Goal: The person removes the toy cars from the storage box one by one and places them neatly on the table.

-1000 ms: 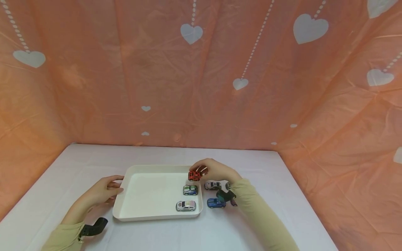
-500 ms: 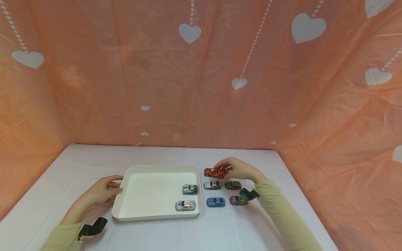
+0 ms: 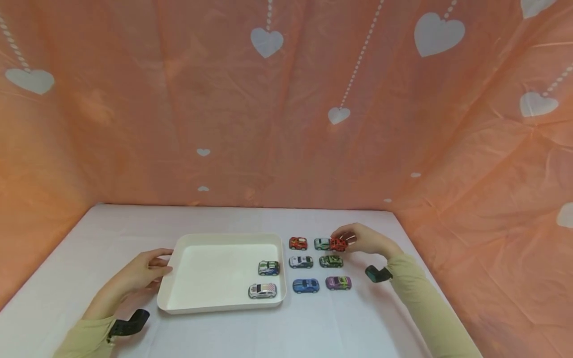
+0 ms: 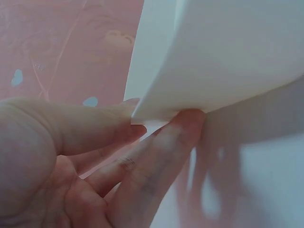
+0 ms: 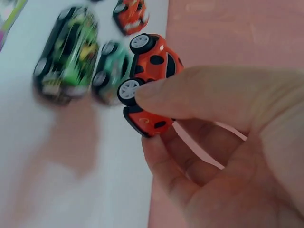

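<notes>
A red toy car with black spots [image 5: 156,64] is pinched between the thumb and fingers of my right hand [image 5: 213,123], held above the table. In the head view my right hand [image 3: 367,239] has this red car [image 3: 338,244] beside a pale green car [image 3: 321,243], partly overlapping it in view. My left hand [image 3: 136,273] grips the left rim of the white tray [image 3: 166,283]; the left wrist view has the thumb and fingers of my left hand [image 4: 114,156] on the tray's edge [image 4: 190,71]. Two cars, one white-green-blue [image 3: 268,268] and one silver [image 3: 262,291], stand inside the tray at its right side.
Right of the tray stand an orange-red car [image 3: 298,243], a white car [image 3: 301,262], a green car [image 3: 331,261], a blue car [image 3: 306,285] and a purple car [image 3: 338,283]. An orange curtain [image 3: 241,109] rises behind the white table [image 3: 224,220].
My right hand has moved right from over the tray, carrying the spotted red car out past the orange-red and pale green cars. My left hand keeps its grip on the tray.
</notes>
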`<state>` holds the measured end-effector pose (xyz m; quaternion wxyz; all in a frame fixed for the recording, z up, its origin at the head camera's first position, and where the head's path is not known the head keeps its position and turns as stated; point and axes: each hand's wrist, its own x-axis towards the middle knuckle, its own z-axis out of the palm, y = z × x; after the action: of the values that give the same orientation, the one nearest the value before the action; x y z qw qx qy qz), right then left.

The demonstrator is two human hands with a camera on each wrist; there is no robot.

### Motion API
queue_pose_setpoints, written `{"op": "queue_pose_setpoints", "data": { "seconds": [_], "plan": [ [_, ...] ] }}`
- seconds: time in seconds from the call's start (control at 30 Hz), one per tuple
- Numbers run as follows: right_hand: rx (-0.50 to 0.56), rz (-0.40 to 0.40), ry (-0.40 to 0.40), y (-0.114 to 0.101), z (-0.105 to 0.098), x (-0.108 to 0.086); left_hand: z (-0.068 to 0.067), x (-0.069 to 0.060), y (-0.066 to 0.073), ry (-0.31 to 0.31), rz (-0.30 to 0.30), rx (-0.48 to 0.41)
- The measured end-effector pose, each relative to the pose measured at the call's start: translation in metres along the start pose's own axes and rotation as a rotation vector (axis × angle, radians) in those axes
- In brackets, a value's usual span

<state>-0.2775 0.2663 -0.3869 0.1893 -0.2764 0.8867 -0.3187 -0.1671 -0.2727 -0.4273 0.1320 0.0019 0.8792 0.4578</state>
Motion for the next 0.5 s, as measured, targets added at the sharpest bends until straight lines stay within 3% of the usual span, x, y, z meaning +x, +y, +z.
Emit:
{"op": "queue_pose_setpoints", "data": {
  "seconds": [0.27, 0.5],
  "plan": [
    [-0.024, 0.049, 0.026, 0.025, -0.007, -0.005, -0.002, -0.001, 0.000, -0.007, 0.017, 0.005],
    [-0.038, 0.046, 0.045, 0.044, -0.010, -0.007, -0.001, -0.001, 0.001, -0.012, 0.017, -0.001]
  ]
}}
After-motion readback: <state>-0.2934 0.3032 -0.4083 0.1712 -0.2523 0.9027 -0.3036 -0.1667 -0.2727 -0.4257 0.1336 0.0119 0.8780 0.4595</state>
